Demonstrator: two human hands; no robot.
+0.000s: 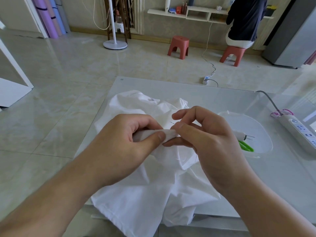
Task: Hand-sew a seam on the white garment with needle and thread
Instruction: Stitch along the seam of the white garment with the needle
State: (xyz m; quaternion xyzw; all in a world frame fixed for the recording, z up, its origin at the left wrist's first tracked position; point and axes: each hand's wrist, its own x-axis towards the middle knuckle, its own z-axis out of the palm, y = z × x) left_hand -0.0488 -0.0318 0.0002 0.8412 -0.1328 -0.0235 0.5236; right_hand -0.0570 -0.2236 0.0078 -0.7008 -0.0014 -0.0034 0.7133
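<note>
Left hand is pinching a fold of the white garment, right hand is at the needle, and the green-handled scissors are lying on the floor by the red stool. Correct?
Not quite. The green-handled scissors lie in the clear tray on the table, to the right of the right hand, not on the floor. The head view shows it. The rest holds: the left hand pinches a fold of the white garment, and the right hand is at the needle.

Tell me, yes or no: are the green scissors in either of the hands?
No. The green scissors lie in the clear tray beside the right hand, while both hands hold the white garment.
</note>
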